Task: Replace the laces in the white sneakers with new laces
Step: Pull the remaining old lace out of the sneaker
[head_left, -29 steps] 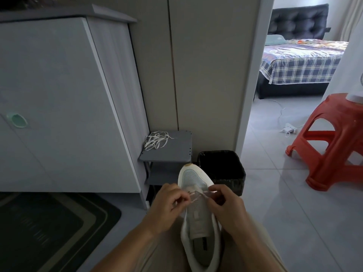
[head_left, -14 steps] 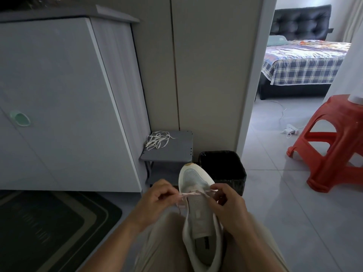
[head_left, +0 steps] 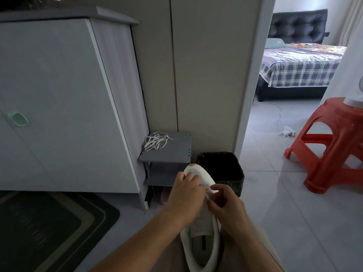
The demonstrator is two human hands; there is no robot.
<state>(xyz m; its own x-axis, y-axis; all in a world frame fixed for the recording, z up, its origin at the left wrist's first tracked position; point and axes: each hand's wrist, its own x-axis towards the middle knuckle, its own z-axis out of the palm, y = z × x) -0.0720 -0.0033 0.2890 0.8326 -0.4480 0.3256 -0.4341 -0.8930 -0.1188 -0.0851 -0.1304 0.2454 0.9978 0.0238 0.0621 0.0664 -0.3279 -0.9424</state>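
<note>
Threading at the toe end, early stage by my read. The sneaker (head_left: 203,232) lies on the lap (head_left: 263,238), toe pointing away and opening toward the person. Both hands crowd its forefoot, near the lowest eyelets.

The left hand (head_left: 186,191) reaches across the toe box with its fingers curled against the upper. Cannot tell what they pinch, if anything, because the knuckles hide it. The right hand (head_left: 227,207) sits just beside it, thumb and forefinger closed narrow on a pale bit of lace (head_left: 211,191).

The tongue below the hands looks bare, with no crossings visible, so most eyelets on this sneaker are probably left to do, plus tying off. No second sneaker is in view, so its state is unknown.

A loose pile of laces (head_left: 156,141) sits on the grey shelf (head_left: 176,152), well apart from the hands. Cannot tell whether they are old or new. A black bin (head_left: 222,169) stands just beyond the toe.
</note>
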